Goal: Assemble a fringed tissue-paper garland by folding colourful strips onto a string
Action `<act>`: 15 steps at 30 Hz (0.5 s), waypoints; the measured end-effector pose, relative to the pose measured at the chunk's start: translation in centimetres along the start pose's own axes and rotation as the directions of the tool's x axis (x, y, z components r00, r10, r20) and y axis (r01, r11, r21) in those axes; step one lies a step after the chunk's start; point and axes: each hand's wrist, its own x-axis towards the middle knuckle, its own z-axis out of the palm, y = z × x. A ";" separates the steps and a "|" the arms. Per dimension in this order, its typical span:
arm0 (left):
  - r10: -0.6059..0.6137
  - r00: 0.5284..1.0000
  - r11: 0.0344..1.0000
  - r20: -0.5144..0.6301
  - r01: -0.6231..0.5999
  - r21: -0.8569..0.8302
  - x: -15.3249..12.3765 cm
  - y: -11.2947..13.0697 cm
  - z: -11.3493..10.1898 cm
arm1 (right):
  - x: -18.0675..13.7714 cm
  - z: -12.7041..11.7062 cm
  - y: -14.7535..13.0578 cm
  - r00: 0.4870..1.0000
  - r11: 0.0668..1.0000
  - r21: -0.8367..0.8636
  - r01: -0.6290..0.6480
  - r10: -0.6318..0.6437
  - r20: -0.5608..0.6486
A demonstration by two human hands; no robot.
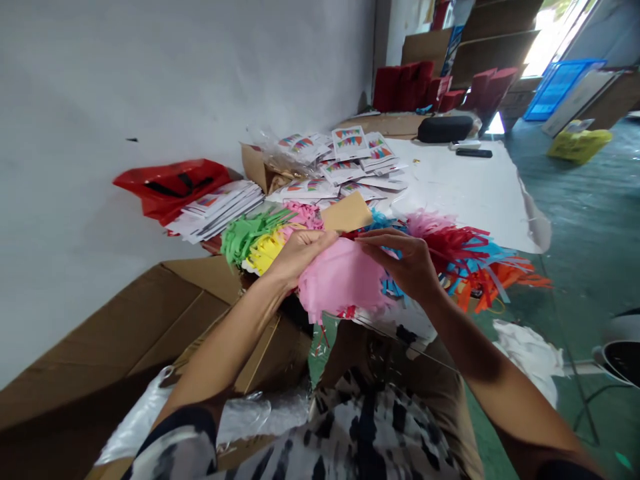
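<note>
A pink sheet of fringed tissue paper hangs in front of me at the table's near edge, its cut strips pointing down. My left hand pinches its upper left edge. At the upper right edge my right hand is closed, thumb and fingers together on the same paper. A tan card lies just behind it. Green fringed paper and yellow fringed paper lie left of my hands. To the right are red fringed paper and orange fringed paper.
White printed packets are piled toward the wall, with a stack of them beside a red plastic bag. A black case and a dark phone-like object lie farther back. An open cardboard box stands below left.
</note>
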 end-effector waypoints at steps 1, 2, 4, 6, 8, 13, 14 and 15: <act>-0.039 0.999 0.996 -0.020 0.037 -0.081 0.2 -0.6 -0.3 | 0.0 0.1 0.1 1.000 1.000 -0.019 0.015 -0.015 -0.015; -0.076 0.996 0.987 -0.036 0.070 -0.148 0.4 -1.3 -0.8 | -0.1 0.2 0.2 0.999 0.998 -0.045 0.035 -0.036 -0.024; -0.137 0.986 0.965 -0.093 0.111 -0.239 1.0 -2.7 -2.0 | -0.2 0.2 0.1 0.996 0.991 -0.104 0.085 -0.087 -0.014; -0.172 0.962 0.953 -0.213 0.107 -0.284 1.9 -4.1 -3.7 | -0.5 -0.2 -0.5 0.987 0.979 -0.135 0.155 -0.149 0.057; -0.183 0.908 0.954 -0.377 0.071 -0.291 2.9 -5.2 -6.1 | -1.1 -1.1 -1.4 0.959 0.970 -0.100 0.220 -0.197 0.205; -0.139 0.770 0.971 -0.623 -0.019 -0.240 5.3 -7.5 -12.2 | -2.9 -3.9 -4.6 0.742 0.990 0.120 0.078 -0.138 0.656; -0.124 0.753 0.974 -0.646 -0.032 -0.225 5.6 -8.0 -13.0 | -3.0 -4.4 -5.2 0.687 0.987 0.162 0.006 -0.122 0.716; -0.108 0.740 0.977 -0.663 -0.044 -0.208 5.9 -8.5 -13.6 | -3.0 -4.7 -5.8 0.641 0.976 0.207 -0.070 -0.115 0.759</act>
